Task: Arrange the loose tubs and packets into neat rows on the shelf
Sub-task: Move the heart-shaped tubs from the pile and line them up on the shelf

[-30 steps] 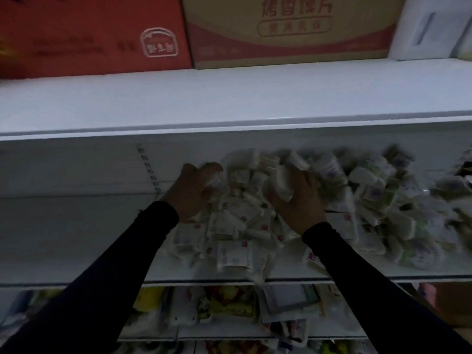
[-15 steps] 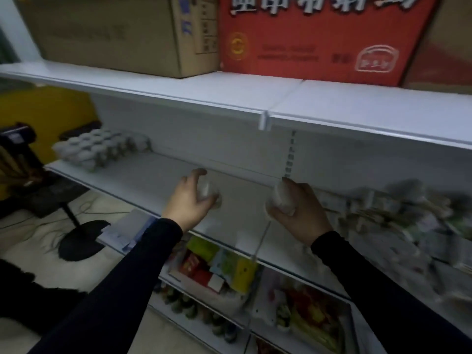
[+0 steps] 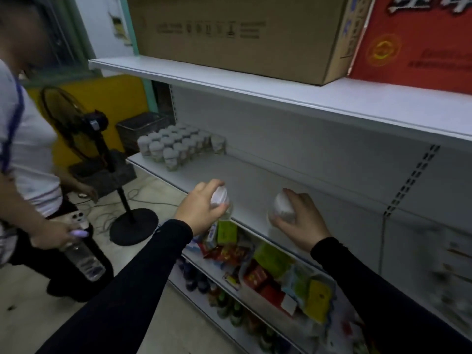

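Observation:
My left hand [image 3: 201, 209] grips a small white tub [image 3: 220, 198] in front of the white middle shelf [image 3: 255, 185]. My right hand [image 3: 302, 221] grips a second white tub [image 3: 282, 208] above the shelf's front edge. At the shelf's far left end stand neat rows of white tubs [image 3: 178, 145]. The loose pile of packets [image 3: 454, 256] at the right is only a blur at the frame's edge.
A brown carton [image 3: 242, 34] and a red carton [image 3: 419, 39] sit on the top shelf. Coloured snack packets [image 3: 275, 274] fill the lower shelf. A person [image 3: 28, 159] holding a phone and a bottle stands at the left, near a floor fan [image 3: 89, 129].
Both hands have lifted a tub each out of the packet pile and carried them left along the shelf. My view has swung left, bringing the arranged tubs and another person into sight.

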The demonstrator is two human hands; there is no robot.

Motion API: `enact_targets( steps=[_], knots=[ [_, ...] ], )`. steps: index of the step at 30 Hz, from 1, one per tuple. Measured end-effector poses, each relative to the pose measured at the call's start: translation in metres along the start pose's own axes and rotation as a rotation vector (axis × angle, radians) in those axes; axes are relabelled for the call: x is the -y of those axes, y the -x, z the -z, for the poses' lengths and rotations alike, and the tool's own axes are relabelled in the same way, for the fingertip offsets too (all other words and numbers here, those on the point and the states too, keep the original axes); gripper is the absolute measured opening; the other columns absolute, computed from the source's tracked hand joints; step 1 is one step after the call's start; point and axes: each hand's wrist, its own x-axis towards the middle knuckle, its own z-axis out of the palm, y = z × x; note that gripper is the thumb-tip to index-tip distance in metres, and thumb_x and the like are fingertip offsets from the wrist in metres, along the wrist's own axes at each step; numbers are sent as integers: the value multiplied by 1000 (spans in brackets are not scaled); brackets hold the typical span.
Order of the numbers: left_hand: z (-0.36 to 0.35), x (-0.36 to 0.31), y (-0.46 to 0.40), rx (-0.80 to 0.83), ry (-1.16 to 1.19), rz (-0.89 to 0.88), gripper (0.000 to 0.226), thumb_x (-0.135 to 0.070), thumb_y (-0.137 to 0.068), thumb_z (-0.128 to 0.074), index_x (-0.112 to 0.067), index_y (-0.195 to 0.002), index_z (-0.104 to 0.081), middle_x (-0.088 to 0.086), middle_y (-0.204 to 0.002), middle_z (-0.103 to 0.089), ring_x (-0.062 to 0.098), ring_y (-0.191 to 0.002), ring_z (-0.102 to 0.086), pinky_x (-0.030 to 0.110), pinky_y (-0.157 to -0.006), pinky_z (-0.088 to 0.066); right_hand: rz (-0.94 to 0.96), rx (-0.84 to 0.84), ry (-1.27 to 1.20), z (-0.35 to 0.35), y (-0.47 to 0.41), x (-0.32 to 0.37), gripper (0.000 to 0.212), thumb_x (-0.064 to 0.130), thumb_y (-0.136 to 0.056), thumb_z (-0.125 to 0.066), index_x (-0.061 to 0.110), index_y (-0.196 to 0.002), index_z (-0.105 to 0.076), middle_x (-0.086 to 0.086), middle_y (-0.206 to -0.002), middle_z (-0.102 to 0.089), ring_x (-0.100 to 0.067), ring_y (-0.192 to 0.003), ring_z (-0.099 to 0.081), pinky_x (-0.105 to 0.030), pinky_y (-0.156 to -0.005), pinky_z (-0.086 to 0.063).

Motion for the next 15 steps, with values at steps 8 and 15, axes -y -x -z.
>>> enact_targets(
  steps=[8, 15],
  knots=[
    [1, 53, -50, 66, -115, -4, 49, -42, -94, -55, -25, -138, -43, 8, -125, -53, 27, -112, -54, 33, -88, -43, 20, 70, 40, -46, -85, 17, 64, 45, -90, -60, 20, -142, -32, -9, -138, -35, -27, -117, -44, -25, -84, -35],
    [-5, 89, -114, 160, -195, -6, 51, -41, -96, -52, -28, -143, -37, 4, -131, -48, 27, -113, -52, 32, -87, -43, 0, 88, -2, -81, -161, 14, 61, 39, -89, -63, 22, -140, -34, -6, -135, -26, -26, -111, -50, -24, -84, -42]
  ],
)
